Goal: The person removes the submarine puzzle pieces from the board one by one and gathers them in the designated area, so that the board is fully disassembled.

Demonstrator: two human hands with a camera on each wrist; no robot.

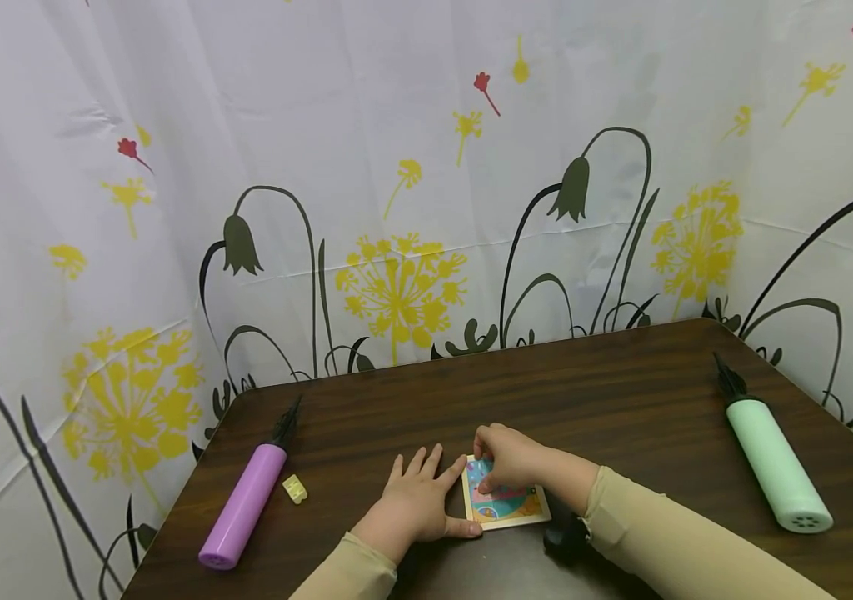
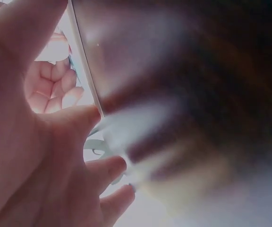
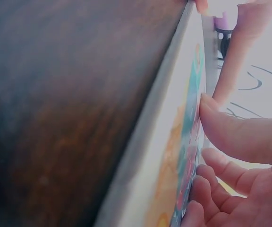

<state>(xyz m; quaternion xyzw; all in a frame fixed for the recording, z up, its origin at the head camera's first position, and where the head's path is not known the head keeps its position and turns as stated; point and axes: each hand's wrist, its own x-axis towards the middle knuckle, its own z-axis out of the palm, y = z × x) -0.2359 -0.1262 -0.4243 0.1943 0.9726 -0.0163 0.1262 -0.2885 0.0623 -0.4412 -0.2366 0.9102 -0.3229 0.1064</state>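
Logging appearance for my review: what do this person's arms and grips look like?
The left grip and right grip are bare hands without gloves. The left sleeve and right sleeve are plain beige, ending near the wrists. A black object shows beside the right cuff; whether it is worn is unclear.

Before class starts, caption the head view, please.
Right hand on a picture board, left hand at its edge, purple pump and green pump either side.

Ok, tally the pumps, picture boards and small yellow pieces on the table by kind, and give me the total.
Pumps: 2 (purple pump, green pump)
Picture boards: 1 (board, at the hands)
Small yellow pieces: 1 (yellow piece, beside the purple pump)
Total: 4
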